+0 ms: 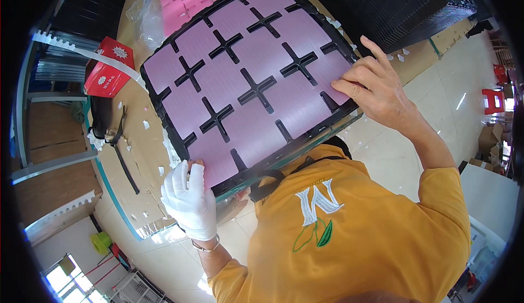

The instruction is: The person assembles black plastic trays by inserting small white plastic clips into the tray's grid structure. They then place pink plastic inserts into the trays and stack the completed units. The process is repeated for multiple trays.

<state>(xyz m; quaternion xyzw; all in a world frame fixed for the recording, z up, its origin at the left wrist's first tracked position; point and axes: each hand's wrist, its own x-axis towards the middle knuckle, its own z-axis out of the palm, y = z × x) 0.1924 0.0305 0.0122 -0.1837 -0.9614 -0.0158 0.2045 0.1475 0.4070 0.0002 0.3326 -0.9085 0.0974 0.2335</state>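
Hands: gloved left (189,199), bare right (376,87) press ribbed purple sheet (248,85), black cross-slotted tray (154,97).

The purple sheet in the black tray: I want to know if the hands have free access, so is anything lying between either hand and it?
Nothing visible does. The gloved left hand already rests on the near corner of the purple sheet, and the bare right hand presses its right edge. The sheet lies in the black tray, with only the tray's cross-shaped posts poking through.
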